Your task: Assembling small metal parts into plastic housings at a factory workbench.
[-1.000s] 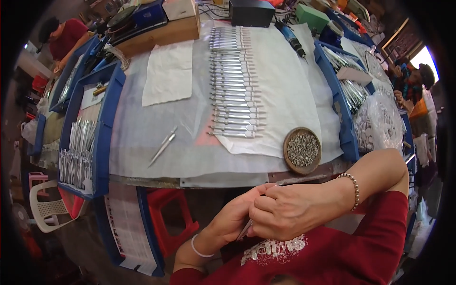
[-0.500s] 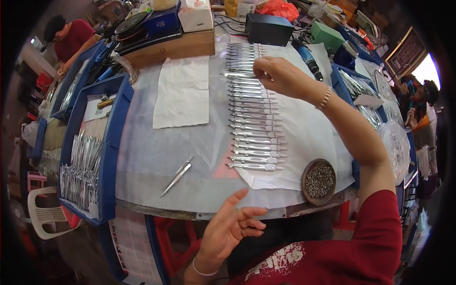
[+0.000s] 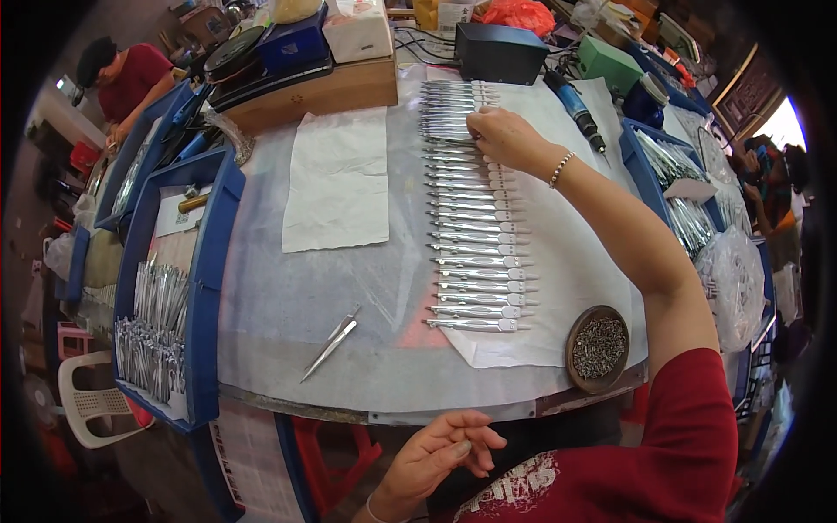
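Observation:
A long column of silver drawing compasses lies side by side on white paper in mid-table. My right hand reaches over the upper part of this column. Its thumb and fingers pinch the right end of one compass, and the fingertips partly hide it. My left hand is off the table's front edge, loosely curled with fingers apart and holding nothing. A round brown dish full of small metal screws stands near the front right edge. Metal tweezers lie on the left part of the table.
Blue trays of metal parts flank the table: the left tray and the right tray. A blue-black rotary tool and a black box lie at the back. White paper lies left of the column. Another person works far left.
My right hand has lowered slightly, and the compass at its fingers now lies in line with the row. My left hand has dropped back from the table edge, its fingers curling more.

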### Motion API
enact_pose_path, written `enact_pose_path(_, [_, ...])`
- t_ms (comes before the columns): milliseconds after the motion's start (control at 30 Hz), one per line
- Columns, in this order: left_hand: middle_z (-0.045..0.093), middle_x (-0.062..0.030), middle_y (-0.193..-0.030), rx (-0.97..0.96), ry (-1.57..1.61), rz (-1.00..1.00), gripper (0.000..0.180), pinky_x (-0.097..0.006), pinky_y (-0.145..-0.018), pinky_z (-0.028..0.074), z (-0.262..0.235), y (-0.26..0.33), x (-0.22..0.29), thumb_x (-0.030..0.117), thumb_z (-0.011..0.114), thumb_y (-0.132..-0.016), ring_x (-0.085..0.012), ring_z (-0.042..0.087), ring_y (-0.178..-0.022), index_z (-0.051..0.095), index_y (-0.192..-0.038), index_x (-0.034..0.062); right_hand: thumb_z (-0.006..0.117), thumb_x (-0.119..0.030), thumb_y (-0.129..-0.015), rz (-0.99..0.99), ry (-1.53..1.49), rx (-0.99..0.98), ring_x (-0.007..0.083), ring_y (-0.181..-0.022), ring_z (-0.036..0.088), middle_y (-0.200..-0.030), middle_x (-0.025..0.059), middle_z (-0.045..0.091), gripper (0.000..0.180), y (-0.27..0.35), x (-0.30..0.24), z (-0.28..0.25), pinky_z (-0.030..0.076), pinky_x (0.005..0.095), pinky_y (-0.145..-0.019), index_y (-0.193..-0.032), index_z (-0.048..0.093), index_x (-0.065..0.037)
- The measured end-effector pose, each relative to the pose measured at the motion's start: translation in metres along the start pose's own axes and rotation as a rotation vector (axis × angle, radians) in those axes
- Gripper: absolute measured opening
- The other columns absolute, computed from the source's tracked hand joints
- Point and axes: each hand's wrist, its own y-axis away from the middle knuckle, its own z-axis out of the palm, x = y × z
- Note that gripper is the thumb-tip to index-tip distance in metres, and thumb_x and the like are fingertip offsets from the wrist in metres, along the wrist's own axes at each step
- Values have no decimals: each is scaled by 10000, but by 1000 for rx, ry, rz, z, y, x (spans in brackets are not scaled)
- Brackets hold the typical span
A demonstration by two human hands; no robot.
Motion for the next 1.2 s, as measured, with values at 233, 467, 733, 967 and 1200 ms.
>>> enact_pose_path(233, [565, -166, -1110, -5, -28, -6, 372, -275, -791, 475, 9, 1, -5, 136, 444, -938, -147, 566, -884, 379, -1262, -33, 522, -42, -755, 98, -47, 41, 329, -882, 562, -896, 167, 569, 83, 6, 2, -1, 444, 413, -775, -829, 550, -14])
enact_pose_path(467, [596, -174, -1019, 209, -275, 173, 282, -278, -743, 500, 24, 30, 4, 51, 461, -904, -162, 597, -813, 463, -1169, -46, 514, -25, -742, -54, 12, -40, 330, -880, 562, -904, 175, 547, 101, 57, -39, -47, 453, 415, -768, -838, 522, 5])
enact_pose_path(733, [618, -104, -947, 712, -1370, 615, 222, -232, -673, 478, 16, 29, 66, -1, 494, -876, -123, 587, -821, 548, -1090, -25, 558, -188, -834, -428, -703, -799, 332, -764, 574, -854, 144, 534, 204, 252, -165, -134, 478, 414, -641, -965, 496, -44])
enact_pose_path(967, [612, -155, -906, 744, -2287, 765, 164, -429, -739, 455, -34, -36, 94, 24, 540, -776, -333, 570, -849, 564, -938, 17, 595, -273, -815, -187, -553, -409, 307, -1069, 485, -1191, 115, 494, 402, 346, -221, 4, 377, 452, -923, -1138, 494, -54])
enact_pose_path(1200, [601, -146, -814, 710, -2652, 467, 85, -427, -674, 432, -34, -58, 103, 33, 479, -756, -326, 561, -800, 522, -829, 47, 603, -325, -791, -241, -263, -380, 291, -1268, 317, -1385, 119, 335, 582, 374, -222, 41, 332, 549, -969, -1259, 441, -20])
